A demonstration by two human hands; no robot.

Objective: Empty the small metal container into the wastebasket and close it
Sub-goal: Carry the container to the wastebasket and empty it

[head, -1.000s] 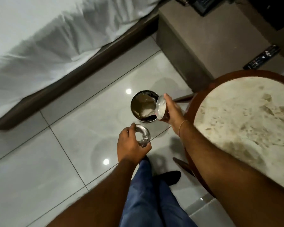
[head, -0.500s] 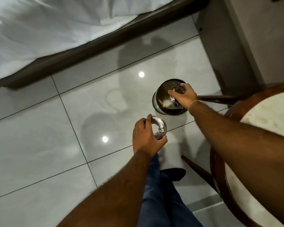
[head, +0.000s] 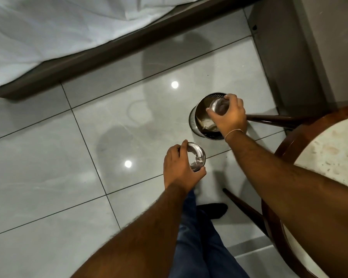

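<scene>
A round metal wastebasket point(head: 195, 121) with a perforated rim stands on the tiled floor, with paper scraps inside. My right hand point(head: 230, 115) holds the small metal container point(head: 219, 106) tipped over the basket's mouth, fingers wrapped around its rim. My left hand point(head: 179, 169) is nearer to me and lower left of the basket, gripping the shiny round lid point(head: 196, 157), whose inner face has some residue on it.
A round stone-topped table point(head: 329, 157) with a dark wooden rim stands at the right, its legs point(head: 269, 118) reaching beside the basket. A bed with white sheets point(head: 58, 31) runs along the top left. A grey cabinet point(head: 285, 57) is at the upper right. My legs point(head: 199, 237) are below.
The view has tilted down and shifted left. My right hand has brought the container from the basket's rim to over its mouth and turned it. The left hand still holds the lid.
</scene>
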